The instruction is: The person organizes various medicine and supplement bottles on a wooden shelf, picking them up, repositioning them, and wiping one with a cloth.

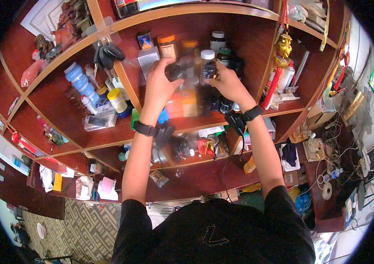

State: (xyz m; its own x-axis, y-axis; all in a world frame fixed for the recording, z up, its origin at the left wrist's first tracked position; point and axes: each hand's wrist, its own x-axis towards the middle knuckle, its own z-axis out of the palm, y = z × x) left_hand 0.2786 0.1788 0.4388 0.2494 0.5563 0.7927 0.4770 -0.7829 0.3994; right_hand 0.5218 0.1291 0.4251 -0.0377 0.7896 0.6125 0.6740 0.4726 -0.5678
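Observation:
Both my hands reach into the middle shelf compartment. My right hand (229, 84) has its thumb and fingers closed on a dark bottle (207, 70) with a white cap, which stands upright. My left hand (160, 86) curves its thumb and fingers around a dark, blurred object (174, 71); its kind cannot be made out. Behind the left fingers stands a jar with an orange lid (166, 42). Orange boxes (189, 103) sit below and between the hands. A green-capped dark bottle (224, 56) and a white-capped dark jar (217, 41) stand behind the right hand.
A wooden divider (126, 81) with hanging black keys (107, 53) borders the compartment on the left. A gold ornament with a red tassel (284, 46) hangs on the right. Yellow-lidded container (116, 100) and stacked blue containers (81, 83) fill the left compartment.

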